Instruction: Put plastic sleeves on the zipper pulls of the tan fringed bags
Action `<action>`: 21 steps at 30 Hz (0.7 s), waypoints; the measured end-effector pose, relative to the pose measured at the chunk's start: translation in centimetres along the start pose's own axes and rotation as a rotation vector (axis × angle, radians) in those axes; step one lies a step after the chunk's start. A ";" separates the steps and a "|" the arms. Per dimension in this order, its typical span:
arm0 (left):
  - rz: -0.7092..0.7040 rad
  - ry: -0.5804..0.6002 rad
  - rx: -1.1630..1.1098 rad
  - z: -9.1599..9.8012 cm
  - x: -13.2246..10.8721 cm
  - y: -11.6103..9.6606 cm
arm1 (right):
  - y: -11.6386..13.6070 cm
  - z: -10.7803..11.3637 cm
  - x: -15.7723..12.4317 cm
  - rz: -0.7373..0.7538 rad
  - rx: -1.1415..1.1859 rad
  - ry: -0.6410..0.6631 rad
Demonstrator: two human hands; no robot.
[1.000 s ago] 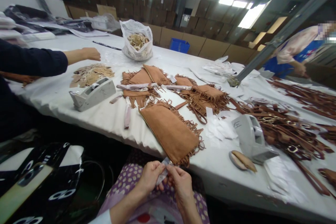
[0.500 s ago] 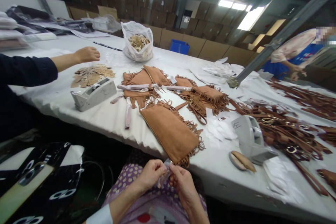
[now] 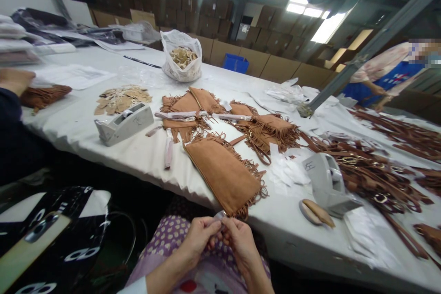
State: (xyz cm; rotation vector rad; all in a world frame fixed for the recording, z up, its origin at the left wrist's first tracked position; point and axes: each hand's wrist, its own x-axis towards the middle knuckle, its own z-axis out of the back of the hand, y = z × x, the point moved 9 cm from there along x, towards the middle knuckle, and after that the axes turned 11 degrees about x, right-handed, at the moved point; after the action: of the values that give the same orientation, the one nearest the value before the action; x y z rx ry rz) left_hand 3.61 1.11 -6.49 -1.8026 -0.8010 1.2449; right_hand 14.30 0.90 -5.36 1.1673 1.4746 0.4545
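My left hand (image 3: 200, 237) and my right hand (image 3: 239, 237) meet over my lap, below the table's near edge. Both pinch a small clear wrapper (image 3: 219, 215) at the lower corner of a tan suede fringed bag (image 3: 223, 171). That bag lies on the white table (image 3: 144, 156) and hangs over its edge toward me. More tan fringed bags (image 3: 265, 126) lie behind it, some with straps wrapped in clear film.
A grey tape dispenser (image 3: 124, 123) stands left, another (image 3: 327, 183) right beside brown straps (image 3: 372, 174). A pile of tan cut pieces (image 3: 121, 98) and a plastic bag (image 3: 181, 57) lie further back. A co-worker's dark sleeve (image 3: 14, 138) is left; another person (image 3: 386, 71) stands far right.
The co-worker's arm on the left has pulled back from the cut pieces toward the table's edge. My hands have closed in tighter on the wrapper and sunk slightly.
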 end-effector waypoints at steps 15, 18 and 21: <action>-0.328 -0.244 0.287 0.4 -1.7 -2.4 | -0.2 0.6 0.1 -0.011 -0.037 -0.175; -0.373 -0.259 0.330 0.5 -1.8 -2.3 | -0.3 0.7 0.1 0.000 -0.026 -0.192; -0.434 -0.255 0.418 0.4 -2.1 -2.4 | -0.6 0.5 -0.1 -0.035 0.048 -0.172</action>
State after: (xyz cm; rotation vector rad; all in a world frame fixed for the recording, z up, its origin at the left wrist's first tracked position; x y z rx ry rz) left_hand 2.43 0.66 -3.54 -1.0808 -0.9317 1.2475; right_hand 14.48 0.42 -5.97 1.1859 1.3606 0.2885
